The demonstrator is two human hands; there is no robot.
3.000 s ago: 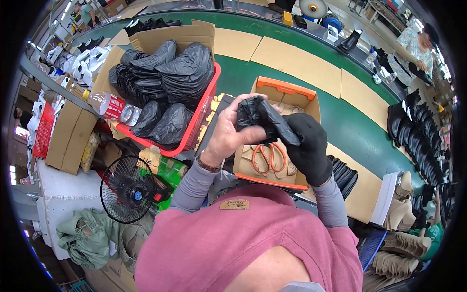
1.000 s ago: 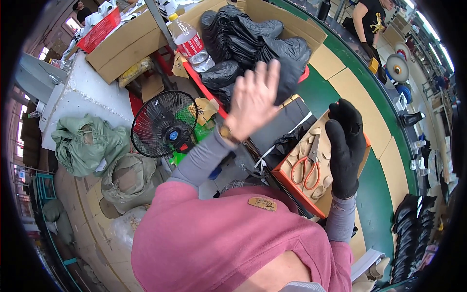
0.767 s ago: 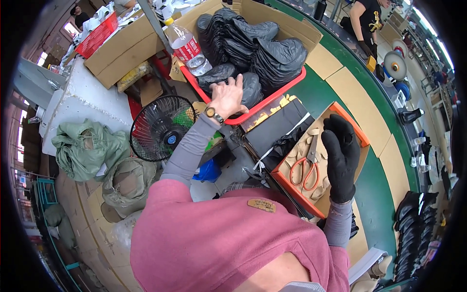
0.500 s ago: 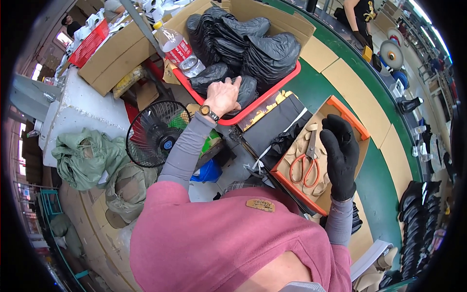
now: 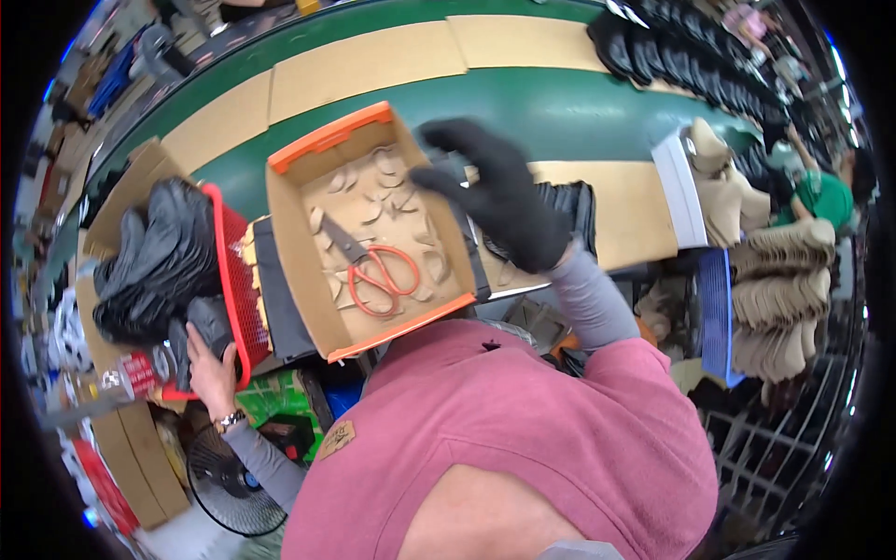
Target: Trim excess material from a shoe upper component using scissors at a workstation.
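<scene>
My left hand [image 5: 213, 375], bare with a wristwatch, rests against the black pieces [image 5: 207, 322] at the near side of the red basket [image 5: 238, 289]. Its thumb and forefinger are spread apart. My right hand [image 5: 509, 191], in a black glove and a little blurred, hovers by the right rim of an open cardboard box [image 5: 313, 303]; its fingers are apart and nothing shows in them. Inside that orange-edged box lie scissors [image 5: 381, 277] with red handles, among beige curved scraps [image 5: 387, 191].
A bottle [image 5: 131, 375] with a red label stands beside the basket, above a black fan [image 5: 233, 481]. Behind the box runs a green bench [image 5: 523, 103] with cardboard sheets [image 5: 364, 65]. Black pieces [image 5: 571, 210], a blue basket [image 5: 717, 317] and stacked beige pieces [image 5: 779, 299] are at right.
The view has swung right, bringing the beige stacks into sight. My right hand has moved from above the box's right side with its fingers spreading; my left hand stays at the black pieces.
</scene>
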